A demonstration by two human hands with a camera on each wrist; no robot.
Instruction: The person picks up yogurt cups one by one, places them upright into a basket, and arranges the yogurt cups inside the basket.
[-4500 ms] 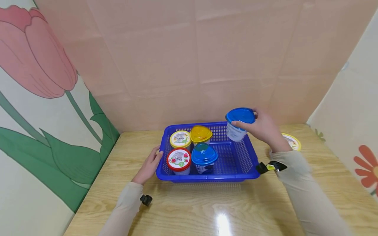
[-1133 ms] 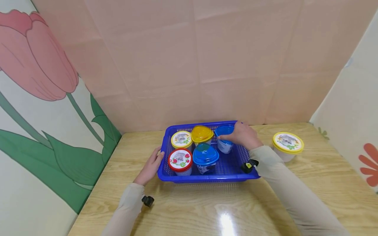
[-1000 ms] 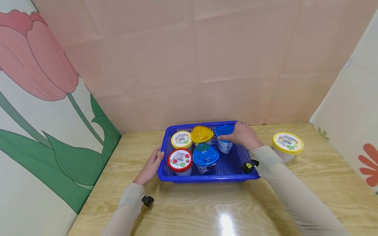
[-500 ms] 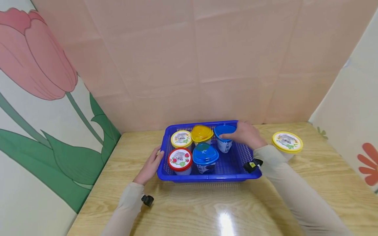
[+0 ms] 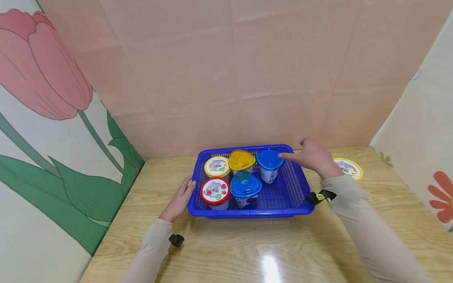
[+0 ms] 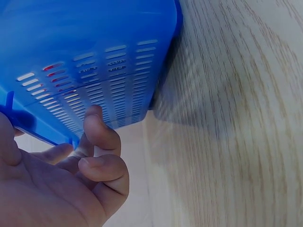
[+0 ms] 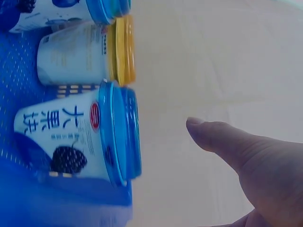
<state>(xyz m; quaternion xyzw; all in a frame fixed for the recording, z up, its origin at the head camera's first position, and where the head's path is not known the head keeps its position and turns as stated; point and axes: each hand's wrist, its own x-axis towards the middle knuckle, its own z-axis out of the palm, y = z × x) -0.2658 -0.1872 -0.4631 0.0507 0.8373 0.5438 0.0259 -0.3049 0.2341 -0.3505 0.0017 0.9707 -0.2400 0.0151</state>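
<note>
A blue plastic basket (image 5: 276,211) stands on the table. My left hand (image 5: 179,199) grips its left rim, thumb over the edge; in the left wrist view the fingers (image 6: 102,135) bend along the slotted outer wall. Above the right back rim is my right hand (image 5: 313,157), thumb stretched out, holding nothing. Just left of the thumb a blue-lidded yogurt cup (image 5: 269,175) stands upright in the basket; the right wrist view shows this cup (image 7: 71,137) with a blackberry print and a gap to the thumb.
Also in the basket are a second blue-lidded cup (image 5: 245,186), an orange-yellow-lidded cup (image 5: 242,160), a yellow-lidded tub (image 5: 217,166) and a red-lidded tub (image 5: 215,191). Another yellow-lidded tub (image 5: 350,169), partly behind the right wrist, stands on the wooden table (image 5: 219,251).
My right hand carried the blue-lidded cup from above the right rim into the basket's back, let go of it, and moved off to the right. My left hand has stayed on the rim.
</note>
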